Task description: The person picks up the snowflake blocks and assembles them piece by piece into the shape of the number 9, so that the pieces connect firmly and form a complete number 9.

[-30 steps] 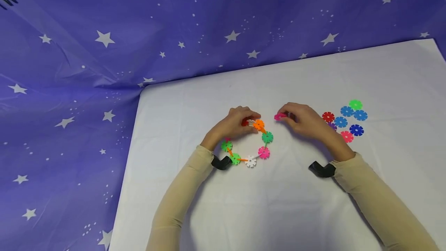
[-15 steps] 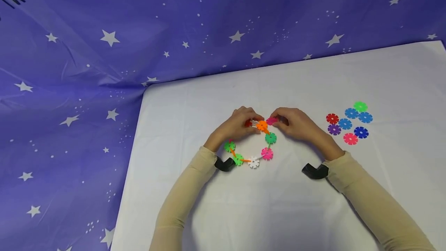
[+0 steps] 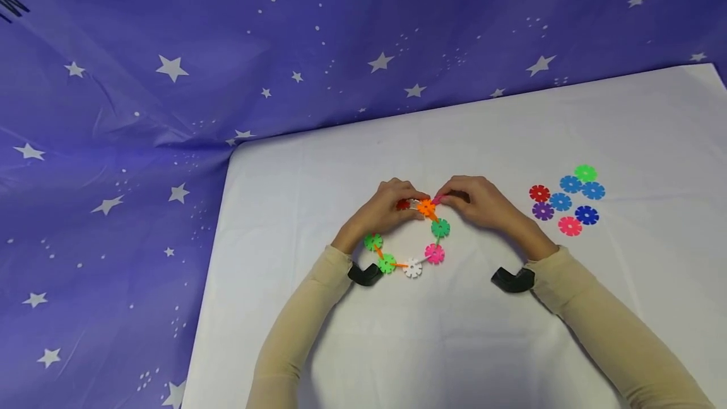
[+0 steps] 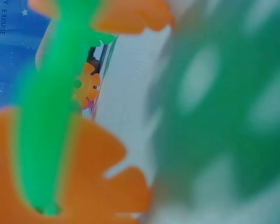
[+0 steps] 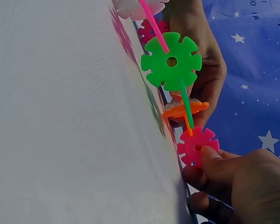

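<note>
Pink disc (image 5: 198,146) pinched in the right hand (image 3: 483,204), edge-on at the orange disc (image 3: 426,208) the left hand (image 3: 382,208) grips between them; line slots squarely, press gently.

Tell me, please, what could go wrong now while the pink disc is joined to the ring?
1. The right hand pinches the pink disc only at its edge; it may slip or meet the orange disc crooked.
2. Pushing could bend the ring of discs, though the left hand holds it.
</note>
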Demonstrator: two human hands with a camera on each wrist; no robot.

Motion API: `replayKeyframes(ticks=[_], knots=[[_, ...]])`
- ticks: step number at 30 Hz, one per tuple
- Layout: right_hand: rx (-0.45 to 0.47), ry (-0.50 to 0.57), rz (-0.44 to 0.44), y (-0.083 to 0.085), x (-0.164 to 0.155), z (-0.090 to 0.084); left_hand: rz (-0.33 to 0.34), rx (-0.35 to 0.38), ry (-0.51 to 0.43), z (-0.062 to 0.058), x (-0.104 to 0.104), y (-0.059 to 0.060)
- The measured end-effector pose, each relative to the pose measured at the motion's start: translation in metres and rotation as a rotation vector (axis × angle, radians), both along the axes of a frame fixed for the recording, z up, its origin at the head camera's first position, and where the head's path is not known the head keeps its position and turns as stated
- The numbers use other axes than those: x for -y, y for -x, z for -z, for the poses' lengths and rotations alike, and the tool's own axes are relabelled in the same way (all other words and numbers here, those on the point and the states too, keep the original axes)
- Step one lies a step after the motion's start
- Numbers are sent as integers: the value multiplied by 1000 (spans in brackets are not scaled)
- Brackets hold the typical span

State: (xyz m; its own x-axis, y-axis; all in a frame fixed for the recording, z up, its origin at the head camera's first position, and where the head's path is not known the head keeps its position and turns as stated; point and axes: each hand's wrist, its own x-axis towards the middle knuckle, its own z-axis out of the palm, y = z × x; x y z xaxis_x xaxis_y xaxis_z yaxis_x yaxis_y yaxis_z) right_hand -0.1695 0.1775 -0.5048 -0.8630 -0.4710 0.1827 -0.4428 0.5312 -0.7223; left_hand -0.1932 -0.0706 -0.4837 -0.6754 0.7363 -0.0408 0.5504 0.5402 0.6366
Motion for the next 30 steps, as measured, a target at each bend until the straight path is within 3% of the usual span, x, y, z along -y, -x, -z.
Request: replayKeyframes(ticks=[12, 17, 23, 30], knots=[[173, -15, 115, 0, 5, -7, -3, 6, -35, 1, 1, 0], [152, 8, 79, 0, 4, -6, 10, 10, -33, 3, -1, 0], [17, -4, -20, 2, 0, -3, 16, 9, -53, 3, -2, 0], [2, 80, 20, 3, 1, 6, 18, 20, -79, 5, -4, 1]])
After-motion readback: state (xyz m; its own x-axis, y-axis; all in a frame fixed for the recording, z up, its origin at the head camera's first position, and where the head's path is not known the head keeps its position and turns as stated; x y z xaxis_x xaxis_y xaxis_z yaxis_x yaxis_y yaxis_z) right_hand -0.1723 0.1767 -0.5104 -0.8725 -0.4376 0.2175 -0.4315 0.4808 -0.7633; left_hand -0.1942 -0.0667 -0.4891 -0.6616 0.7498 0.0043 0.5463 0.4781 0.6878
